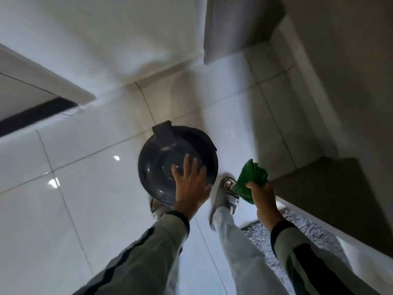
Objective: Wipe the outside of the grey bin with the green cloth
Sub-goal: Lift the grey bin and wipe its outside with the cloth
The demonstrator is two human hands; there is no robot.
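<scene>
The glossy white tiled floor (89,188) carries everything here; there is no tabletop in sight. On it, just ahead of the person's feet, stands the round dark-grey plastic bin with a domed lid (161,158), seen almost straight from above, so its outer wall is largely hidden under the lid's rim. A flat tab, probably the hinge or a pedal, juts out on the far side. The bin looks like thin moulded plastic: light, stiff, smooth and a little slick, so it would likely skid on the shiny tiles or tip if pushed sideways. Holding it down from the top, or by the rim, seems the sensible way to steady it while the wall is wiped.

A grey strapped sandal (225,196) sits just beside the bin on the right.

The left hand (189,186) is spread over the lid, fingers apart and clamped on nothing; whether the palm actually presses on the lid cannot be told from this angle.

The right hand (263,196) is closed in a fist around the crumpled green cloth (251,177), held in the air to the right of the bin and not touching it. The cloth is soft and limp, bunching freely out of the top of the grip.
</scene>
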